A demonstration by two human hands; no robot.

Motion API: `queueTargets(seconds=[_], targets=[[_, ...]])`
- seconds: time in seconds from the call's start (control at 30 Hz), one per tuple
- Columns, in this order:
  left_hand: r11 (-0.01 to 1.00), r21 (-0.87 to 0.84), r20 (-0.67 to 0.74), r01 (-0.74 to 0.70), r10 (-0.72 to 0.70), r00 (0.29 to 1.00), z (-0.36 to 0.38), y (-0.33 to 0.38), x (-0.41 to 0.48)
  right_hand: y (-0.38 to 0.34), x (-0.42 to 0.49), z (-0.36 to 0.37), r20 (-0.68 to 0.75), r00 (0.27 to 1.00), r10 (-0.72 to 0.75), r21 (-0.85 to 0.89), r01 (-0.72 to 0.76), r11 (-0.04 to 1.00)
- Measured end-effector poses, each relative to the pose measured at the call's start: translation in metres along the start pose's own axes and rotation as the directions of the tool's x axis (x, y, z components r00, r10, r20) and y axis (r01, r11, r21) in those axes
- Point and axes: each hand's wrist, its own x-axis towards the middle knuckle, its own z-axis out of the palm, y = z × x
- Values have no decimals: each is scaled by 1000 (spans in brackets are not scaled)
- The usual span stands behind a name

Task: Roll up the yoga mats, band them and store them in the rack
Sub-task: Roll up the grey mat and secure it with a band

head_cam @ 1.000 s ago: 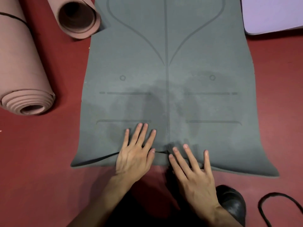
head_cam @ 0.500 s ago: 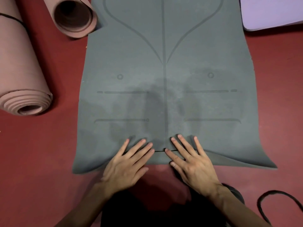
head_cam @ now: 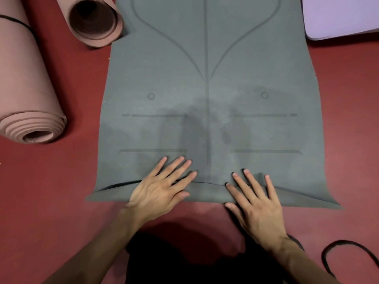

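Under the fingers: the near edge of the grey mat (head_cam: 205, 78), turned over once into a narrow flap (head_cam: 209, 191). The rest of the mat lies flat on the red floor (head_cam: 61, 201), running away past the fingertips.
Left hand (head_cam: 162, 187): flat, fingers straight and spread, pressing on the flap and across its edge. It grips nothing.
Right hand (head_cam: 254, 199): also flat and splayed, fingers laid over the flap's edge, thumb at the near side of the fold. It holds nothing.
Outside the little fingers: the flap tapers away toward both corners. On the left a dark gap shows it is slightly lifted.
Change: half a second ago the index fingers nearly met at the mat's centre line. Now the hands lie further apart, with that line bare between them.
Meaning for the task: I judge the first turn is being creased outward to form the core. Rolling has barely begun, so banding and racking this mat are still to do.
Count, mats: four.
- One grey.
- Two pink, the banded pink roll (head_cam: 30, 78) and the loose pink roll (head_cam: 94, 19), both left of the left hand's fingers.
- One lilac mat (head_cam: 340, 15), beyond the right fingertips.
Count, bands: two. One black band (head_cam: 14, 20) is round the pink roll, and one loose band (head_cam: 344, 241) lies right of the right wrist.
Rack: none in view.
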Motion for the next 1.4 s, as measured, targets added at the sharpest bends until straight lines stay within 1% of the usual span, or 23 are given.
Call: queueTargets(seconds=[0.1, 0.13, 0.17, 0.23, 0.3, 0.33, 0.37, 0.43, 0.5, 0.57, 0.63, 0.7, 0.8, 0.87, 0.93, 1.03, 1.1, 1.17, 1.27, 1.37, 1.4], targets=[[999, -9, -185, -37, 35, 982, -10, 1, -14, 3, 3, 4, -36, 999, -15, 40, 16, 999], [998, 1, -232, -59, 58, 971, -10, 1, -24, 5, 4, 4, -43, 999, -15, 54, 18, 998], [998, 17, -245, -64, 66, 967, -10, 0, -37, 7, 6, 3, -45, 999, -14, 65, 17, 998], [996, 81, -181, -23, 37, 983, -9, -5, -62, 9, 9, 1, -41, 999, -13, 77, 16, 997], [989, 142, -80, 37, -26, 996, -6, -7, -78, 9, 8, 2, -37, 999, -27, 75, 30, 997], [985, 152, -53, 78, -70, 996, -5, -5, -78, 10, 7, 2, -36, 999, -35, 71, 37, 997], [979, 150, -53, 137, -130, 990, -5, -2, -74, 10, 6, 2, -37, 998, -41, 63, 43, 997], [951, 130, -105, 279, -266, 958, -4, 3, -58, 9, 7, 1, -40, 998, -41, 47, 42, 998], [921, 103, -124, 375, -362, 924, -2, 1, -42, 10, 9, -2, -38, 999, -29, 35, 30, 999], [917, 82, -83, 391, -385, 919, 3, -7, -33, 12, 13, -4, -21, 999, -26, 30, 27, 999], [925, 54, -36, 376, -375, 926, 6, -16, -28, 14, 18, -7, -4, 999, -32, 29, 32, 999], [934, 24, -20, 357, -357, 934, 6, -22, -23, 11, 20, -13, -18, 1000, -24, -1, 24, 1000], [931, -9, -3, 365, -365, 931, 7, -24, -22, 9, 4, -26, -112, 989, 99, -77, -108, 991], [926, -20, -6, 376, -377, 926, 8, -23, -22, 14, -11, -27, -125, 980, 157, -84, -168, 982], [936, -9, -20, 351, -352, 936, 7, -22, -23, 23, -17, -21, -82, 987, 141, -46, -145, 988], [948, 13, -90, 317, -315, 945, 5, -24, -36, 37, -13, -12, 7, 999, 54, 29, -54, 998], [941, 28, -148, 338, -330, 932, 4, -24, -54, 46, -10, -10, 50, 999, -9, 77, 5, 997], [921, 30, -182, 388, -377, 908, 5, -23, -69, 53, -7, -11, 74, 996, -42, 107, 34, 994], [883, 31, -155, 469, -459, 875, 7, -27, -72, 55, -4, -11, 70, 996, -46, 126, 37, 991], [860, -3, -74, 510, -509, 858, 6, -38, -59, 61, -2, -10, 21, 999, 35, 237, -39, 971], [858, -23, -57, 514, -514, 856, 5, -42, -55, 63, -2, -9, -9, 1000, 27, 248, -24, 968]])
